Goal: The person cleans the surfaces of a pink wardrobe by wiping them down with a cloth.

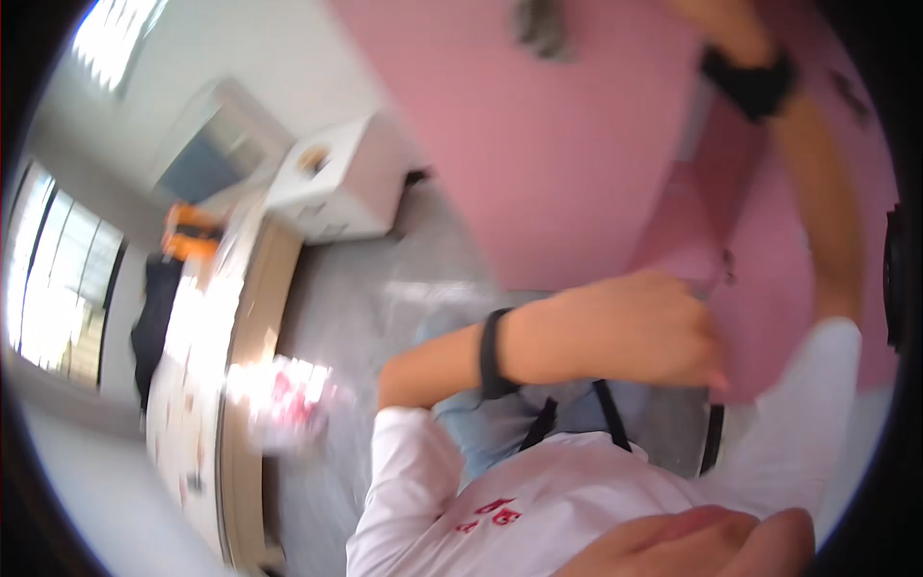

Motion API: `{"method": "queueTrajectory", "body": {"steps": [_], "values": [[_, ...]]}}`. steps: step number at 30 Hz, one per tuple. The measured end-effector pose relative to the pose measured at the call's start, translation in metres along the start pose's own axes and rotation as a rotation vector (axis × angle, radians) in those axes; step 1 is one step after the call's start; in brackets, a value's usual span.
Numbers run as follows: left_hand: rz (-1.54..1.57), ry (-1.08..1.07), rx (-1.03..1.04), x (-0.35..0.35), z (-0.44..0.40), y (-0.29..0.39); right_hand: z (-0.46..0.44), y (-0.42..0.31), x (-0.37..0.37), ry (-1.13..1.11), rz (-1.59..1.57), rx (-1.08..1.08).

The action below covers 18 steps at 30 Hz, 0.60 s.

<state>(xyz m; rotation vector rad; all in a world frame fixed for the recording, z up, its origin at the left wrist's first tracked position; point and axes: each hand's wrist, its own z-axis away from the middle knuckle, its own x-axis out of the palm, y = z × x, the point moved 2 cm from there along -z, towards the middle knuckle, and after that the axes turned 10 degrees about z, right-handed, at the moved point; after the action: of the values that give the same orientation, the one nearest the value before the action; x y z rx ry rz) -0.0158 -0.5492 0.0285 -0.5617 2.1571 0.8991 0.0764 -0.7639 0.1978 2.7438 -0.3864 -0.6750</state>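
Observation:
My left hand (639, 327), with a black band on its wrist, reaches across my body to the right. Its fingers are curled closed and blurred, and anything inside them is hidden. It is in front of a pink cabinet (538, 163), near a partly open compartment (687, 216); I cannot tell whether it touches it. My right arm stretches up along the pink panels, a black band at its wrist. Only part of my right hand (721, 19) shows at the top edge; its fingers are out of frame. A grey blurred object (541, 29) appears against the pink surface.
A white nightstand (332, 183) stands beside the cabinet. At left is a bed (245, 385) with an orange item (192, 231) near its far end. A shiny pink-and-white bundle (288, 404) is beside the bed, above the grey floor (413, 260). Windows (62, 269) line the left wall.

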Motion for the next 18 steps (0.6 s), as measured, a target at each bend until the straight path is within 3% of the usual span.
{"method": "queueTrajectory", "body": {"steps": [1,3,4,7,11,13,15,18], "values": [[0.035,-0.057,0.148,0.009,0.0,0.003,0.005,-0.003,0.001,0.019,0.003,0.023],[-0.172,-0.08,-0.137,-0.015,0.01,-0.026,0.008,-0.017,-0.012,0.12,-0.018,0.093],[-0.177,-0.073,-0.066,-0.026,-0.005,-0.04,0.009,-0.022,-0.005,0.156,-0.045,0.133],[-0.307,0.103,-0.223,-0.052,0.017,-0.034,0.012,-0.019,0.001,0.256,-0.083,0.05],[-0.518,0.549,-0.239,-0.106,0.017,-0.031,0.026,-0.03,-0.01,0.159,-0.051,0.064],[-0.805,0.646,-0.135,-0.144,0.021,-0.035,0.023,-0.032,-0.013,0.177,-0.05,0.02],[-0.89,0.76,-0.099,-0.169,0.024,-0.039,0.017,-0.031,-0.016,0.096,-0.135,0.105],[-0.969,0.857,0.007,-0.194,0.009,-0.053,-0.003,-0.035,-0.022,0.198,-0.065,0.035]]}}
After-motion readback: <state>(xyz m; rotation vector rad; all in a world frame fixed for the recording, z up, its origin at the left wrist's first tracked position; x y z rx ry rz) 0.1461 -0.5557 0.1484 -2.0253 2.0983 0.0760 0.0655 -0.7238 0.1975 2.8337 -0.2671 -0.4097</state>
